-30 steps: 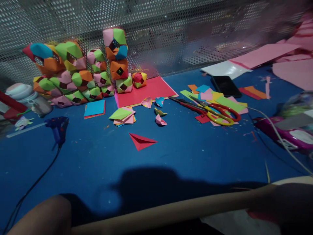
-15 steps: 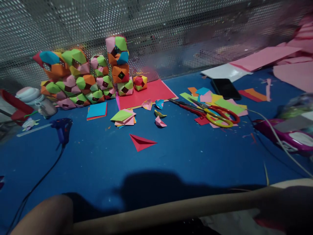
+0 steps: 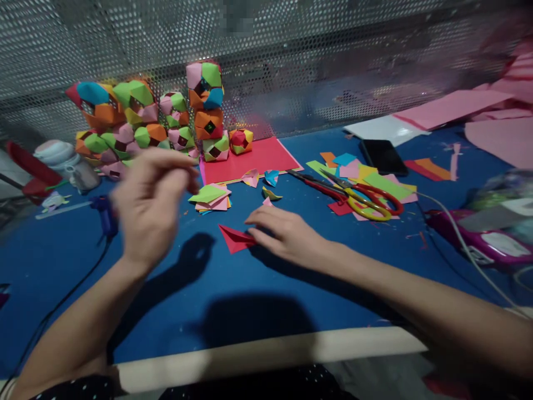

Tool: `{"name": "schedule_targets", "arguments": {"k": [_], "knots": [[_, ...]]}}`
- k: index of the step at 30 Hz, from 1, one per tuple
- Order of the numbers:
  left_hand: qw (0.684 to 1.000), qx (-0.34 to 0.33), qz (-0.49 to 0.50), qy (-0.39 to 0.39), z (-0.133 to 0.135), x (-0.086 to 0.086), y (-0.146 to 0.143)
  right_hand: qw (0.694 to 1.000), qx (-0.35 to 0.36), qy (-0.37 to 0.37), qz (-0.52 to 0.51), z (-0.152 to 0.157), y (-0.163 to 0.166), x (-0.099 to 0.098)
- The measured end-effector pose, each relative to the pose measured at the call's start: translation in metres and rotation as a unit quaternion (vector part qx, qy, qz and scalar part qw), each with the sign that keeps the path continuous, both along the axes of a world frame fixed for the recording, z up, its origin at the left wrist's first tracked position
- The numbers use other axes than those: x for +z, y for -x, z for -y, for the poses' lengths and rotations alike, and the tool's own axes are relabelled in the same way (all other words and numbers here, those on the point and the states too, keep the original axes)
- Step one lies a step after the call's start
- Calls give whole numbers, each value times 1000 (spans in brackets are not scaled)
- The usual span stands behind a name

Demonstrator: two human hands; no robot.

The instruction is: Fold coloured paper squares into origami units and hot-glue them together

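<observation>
A red folded paper triangle [image 3: 234, 240] lies on the blue table. At its right corner is my right hand [image 3: 287, 233], palm down and open, with thumb and fingers apart; whether the fingertips touch the paper I cannot tell. My left hand [image 3: 147, 203] is raised above the table to the left, smeared by motion, its fingers bent; nothing shows in it. Between and beyond the hands sits a pile of folded papers [image 3: 211, 195], a green one on top. Small folded pieces, one pink [image 3: 250, 178], one blue [image 3: 272, 178] and one olive [image 3: 271, 193], lie farther back.
Stacked paper balls [image 3: 208, 125] stand at the back left by a perforated metal screen [image 3: 291, 66]. Scissors [image 3: 366, 203] rest on paper scraps, with a phone [image 3: 383, 156] behind them. A blue glue gun [image 3: 105, 216] lies left, a purple device [image 3: 478, 236] right.
Both hands have come into view over the table. My right hand has reached to the red folded paper; my left is raised and hides the blue paper stack. The view has shifted slightly.
</observation>
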State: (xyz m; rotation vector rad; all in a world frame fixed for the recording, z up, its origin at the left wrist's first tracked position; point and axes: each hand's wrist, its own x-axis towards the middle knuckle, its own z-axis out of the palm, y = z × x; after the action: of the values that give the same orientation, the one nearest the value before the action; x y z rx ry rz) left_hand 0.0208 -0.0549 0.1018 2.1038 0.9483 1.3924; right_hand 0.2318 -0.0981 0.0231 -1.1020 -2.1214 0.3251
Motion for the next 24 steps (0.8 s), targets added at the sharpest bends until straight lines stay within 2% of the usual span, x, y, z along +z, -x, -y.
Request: {"name": "schedule_targets", "arguments": {"k": [2, 5, 8, 10, 14, 17, 24], "knots": [[996, -17, -89, 28, -9, -21, -5, 993, -8, -8, 119, -11, 6, -24], [965, -53, -245, 72, -21, -59, -9, 983, -10, -29, 180, -17, 9, -49], [938, -82, -329, 72, -25, -90, -7, 985, -3, -41, 169, -13, 6, -53], [924, -94, -368, 51, -24, -100, -5, 987, -7, -38, 154, -10, 4, -51], [909, -104, -404, 13, -17, -103, -4, 989, -19, -31, 146, -10, 0, -50], [911, -103, -398, 17, -14, -102, -6, 992, -14, -28, 124, -12, -3, -55], [936, -106, -319, 102, -8, -95, -14, 998, -13, 3, -65, -16, -6, -57]]}}
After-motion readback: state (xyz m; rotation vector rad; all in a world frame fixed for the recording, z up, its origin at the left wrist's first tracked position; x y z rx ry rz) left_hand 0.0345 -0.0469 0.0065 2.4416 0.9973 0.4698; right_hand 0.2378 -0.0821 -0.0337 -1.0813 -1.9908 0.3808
